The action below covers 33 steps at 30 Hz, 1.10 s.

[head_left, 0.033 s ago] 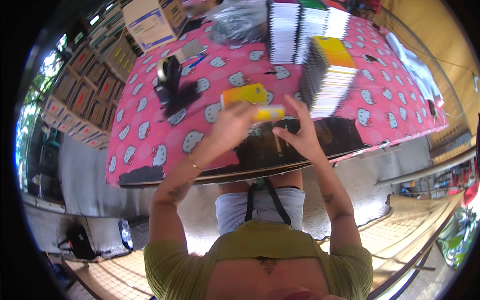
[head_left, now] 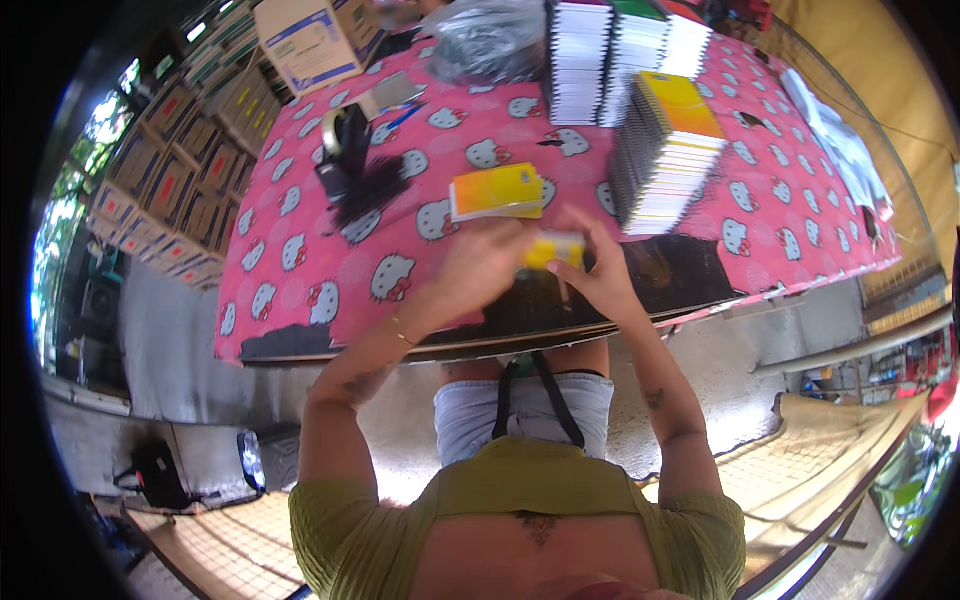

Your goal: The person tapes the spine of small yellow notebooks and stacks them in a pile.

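Just above the front of the table, a small yellow-covered notebook (head_left: 553, 250) is blurred between my hands. My left hand (head_left: 488, 262) is closed on its left end. At its right end, my right hand (head_left: 600, 272) pinches it, thumb below and fingers above. Beyond them, a loose pile of yellow-orange notebooks or covers (head_left: 495, 190) lies flat on the pink patterned tablecloth (head_left: 300, 215). To the right stands a tall stack of spiral notebooks with a yellow-orange cover (head_left: 682, 108). The hands hide part of the notebook they hold.
More spiral notebook stacks (head_left: 580, 70) stand at the back beside a clear plastic bag (head_left: 490, 45). On the left are a black tape dispenser (head_left: 345, 140), a heap of thin black strands (head_left: 372, 192) and a blue pen (head_left: 403, 117). Cartons (head_left: 160, 180) are piled left of the table.
My right hand has closed in from beside the yellow notebook onto its right end. The notebook and my left hand have shifted slightly right and nearer me.
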Motion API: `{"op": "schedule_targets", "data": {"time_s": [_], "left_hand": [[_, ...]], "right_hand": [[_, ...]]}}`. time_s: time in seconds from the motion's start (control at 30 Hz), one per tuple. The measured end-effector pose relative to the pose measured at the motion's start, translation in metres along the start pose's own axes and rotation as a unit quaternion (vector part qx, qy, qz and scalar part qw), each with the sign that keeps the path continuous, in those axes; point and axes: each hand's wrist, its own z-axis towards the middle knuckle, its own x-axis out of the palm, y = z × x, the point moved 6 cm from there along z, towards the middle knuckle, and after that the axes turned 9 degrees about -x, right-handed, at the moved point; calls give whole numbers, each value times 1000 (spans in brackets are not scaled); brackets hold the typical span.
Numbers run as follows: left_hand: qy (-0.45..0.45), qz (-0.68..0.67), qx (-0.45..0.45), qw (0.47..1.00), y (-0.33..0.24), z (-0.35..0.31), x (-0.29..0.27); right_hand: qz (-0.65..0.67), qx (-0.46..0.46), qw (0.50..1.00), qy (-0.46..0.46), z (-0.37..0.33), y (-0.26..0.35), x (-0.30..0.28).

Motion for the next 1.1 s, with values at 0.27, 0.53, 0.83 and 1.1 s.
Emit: {"op": "schedule_targets", "data": {"time_s": [0.27, 0.53, 0.83, 1.1], "left_hand": [[-103, 161, -268, 944, 185, -60, -20], [-86, -181, -189, 961, 81, -55, -29], [-137, -218, -169, 951, 54, -79, -17], [-98, -265, -165, 945, 61, -75, -21]], "right_hand": [[70, 104, 988, -90, -41, -27, 27], [58, 67, 995, 55, -33, -34, 33], [96, 131, 986, 36, -32, -33, 40], [102, 145, 983, 38, -33, -32, 42]]}}
